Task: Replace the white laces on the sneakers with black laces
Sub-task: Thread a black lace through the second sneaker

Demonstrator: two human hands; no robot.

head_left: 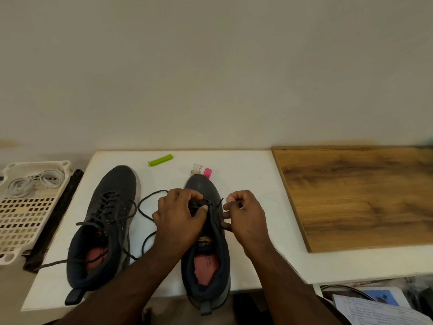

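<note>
black lace (150, 214) threads only the lowest eyelets of the right-hand sneaker (206, 249), which sits at the lower centre of the frame on the white bench (246, 165). the left hand (180, 216) rests over the tongue with its fingers curled, thumb and forefinger pinching the lace at the first crossing. the right hand (243, 214) sits just beside the shoe's outer edge, fingers bent, pinching what looks like the other lace end near the eyelet row; the tip itself is too small to make out. a long loop of slack trails toward the middle of the frame, between the two shoes.

the left-hand sneaker (105, 231) already wears its black lace, ends loose across the bench. the removed white laces (35, 181) lie coiled in a perforated tray (23, 221) at the far left. a green clip (160, 159) and a small pink-capped bottle (202, 170) lie near the back edge, and a wooden board (363, 193) fills the right side.

the likely slip from here is uneven ends: pulling one side hard while the slack loop runs free would draw the lace lopsided through the bottom eyelets. a skipped eyelet is also possible, since the left hand covers much of the row. the loose loop could snag on the neighbouring shoe and drag it.
</note>
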